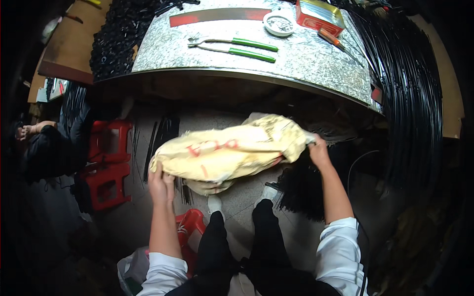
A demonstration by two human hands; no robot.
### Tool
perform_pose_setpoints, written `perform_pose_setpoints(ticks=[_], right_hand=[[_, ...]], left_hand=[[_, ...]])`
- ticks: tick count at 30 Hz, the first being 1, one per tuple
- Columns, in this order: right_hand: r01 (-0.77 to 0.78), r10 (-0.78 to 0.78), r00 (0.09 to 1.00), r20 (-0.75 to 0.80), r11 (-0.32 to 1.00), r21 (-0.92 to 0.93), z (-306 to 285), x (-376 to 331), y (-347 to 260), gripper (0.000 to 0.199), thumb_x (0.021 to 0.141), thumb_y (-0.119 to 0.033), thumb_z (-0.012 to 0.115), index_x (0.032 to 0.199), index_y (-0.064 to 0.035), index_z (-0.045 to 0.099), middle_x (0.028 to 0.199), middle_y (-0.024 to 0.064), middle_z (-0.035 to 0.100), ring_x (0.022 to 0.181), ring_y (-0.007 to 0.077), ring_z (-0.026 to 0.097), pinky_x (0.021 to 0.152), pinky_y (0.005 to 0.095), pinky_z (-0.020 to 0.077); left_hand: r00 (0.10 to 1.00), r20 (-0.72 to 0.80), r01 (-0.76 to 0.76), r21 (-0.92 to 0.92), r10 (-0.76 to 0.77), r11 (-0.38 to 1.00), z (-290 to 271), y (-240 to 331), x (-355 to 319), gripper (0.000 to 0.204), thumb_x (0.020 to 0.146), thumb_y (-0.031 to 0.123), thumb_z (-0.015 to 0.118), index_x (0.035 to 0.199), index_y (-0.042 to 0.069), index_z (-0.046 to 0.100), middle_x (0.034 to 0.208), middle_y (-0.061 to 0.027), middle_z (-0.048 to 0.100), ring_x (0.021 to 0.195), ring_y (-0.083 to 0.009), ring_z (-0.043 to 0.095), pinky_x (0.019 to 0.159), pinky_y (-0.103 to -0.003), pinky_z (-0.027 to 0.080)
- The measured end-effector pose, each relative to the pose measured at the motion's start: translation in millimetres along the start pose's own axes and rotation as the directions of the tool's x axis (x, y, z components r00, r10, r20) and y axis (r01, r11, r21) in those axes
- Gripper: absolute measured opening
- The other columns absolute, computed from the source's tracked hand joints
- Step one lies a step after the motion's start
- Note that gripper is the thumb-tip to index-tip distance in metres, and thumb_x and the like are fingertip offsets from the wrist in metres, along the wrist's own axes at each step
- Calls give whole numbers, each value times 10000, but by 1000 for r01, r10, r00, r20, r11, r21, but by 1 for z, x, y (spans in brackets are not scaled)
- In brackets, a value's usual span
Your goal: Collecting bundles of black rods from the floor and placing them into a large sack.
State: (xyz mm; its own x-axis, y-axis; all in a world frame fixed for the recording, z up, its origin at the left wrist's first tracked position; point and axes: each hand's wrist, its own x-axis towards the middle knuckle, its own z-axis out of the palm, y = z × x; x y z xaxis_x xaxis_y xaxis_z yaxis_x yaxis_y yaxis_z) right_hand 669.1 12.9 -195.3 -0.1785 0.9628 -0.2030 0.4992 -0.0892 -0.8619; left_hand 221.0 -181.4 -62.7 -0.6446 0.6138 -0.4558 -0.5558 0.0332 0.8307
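A crumpled pale yellow sack (222,148) with red print stretches crosswise between my hands, above the floor and in front of the table. My left hand (161,183) is closed on its left end. At the sack's right end, my right hand (318,146) grips a bunched corner, with the fingers partly hidden. Some folds hang down below the middle of the sack. What it may hold inside cannot be seen.
On the speckled table (163,54) lie green-handled pliers (237,48), a screwdriver (338,45), a white dish (279,23) and a red box (320,17). Long black strands (405,84) hang at the right. Red stools (111,143) and another person's hand (32,129) are at left.
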Motion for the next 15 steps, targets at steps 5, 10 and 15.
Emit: perform_pose_setpoints(ticks=[5, 10, 15], right_hand=[[-244, 448, 789, -421, 856, 455, -69, 51, 47, 362, 856, 27, 468, 1210, -10, 535, 922, 67, 626, 661, 125, 556, 595, 248, 455], [-101, 432, 784, -446, 797, 595, -86, 76, 64, 317, 854, -3, 533, 1171, 7, 541, 1014, 89, 613, 824, 187, 570, 690, 320, 477], [-153, 480, 775, -411, 773, 615, -88, 116, 195, 347, 870, -57, 511, 1207, 16, 557, 1103, 134, 612, 972, 244, 576, 814, 362, 478]], left_hand=[[959, 260, -154, 147, 112, 977, 149, -42, -39, 338, 963, 82, 514, 1293, 76, 441, 1150, -94, 549, 991, -151, 565, 802, -267, 510], [931, 342, -194, 180, 124, 964, 198, -84, -37, 341, 960, 70, 519, 1285, 107, 424, 1154, -61, 540, 974, -112, 546, 753, -255, 512], [961, 253, -192, 333, 109, 923, 196, -95, 11, 341, 960, 103, 527, 1281, 114, 413, 1194, -61, 516, 1033, -158, 552, 810, -318, 527]])
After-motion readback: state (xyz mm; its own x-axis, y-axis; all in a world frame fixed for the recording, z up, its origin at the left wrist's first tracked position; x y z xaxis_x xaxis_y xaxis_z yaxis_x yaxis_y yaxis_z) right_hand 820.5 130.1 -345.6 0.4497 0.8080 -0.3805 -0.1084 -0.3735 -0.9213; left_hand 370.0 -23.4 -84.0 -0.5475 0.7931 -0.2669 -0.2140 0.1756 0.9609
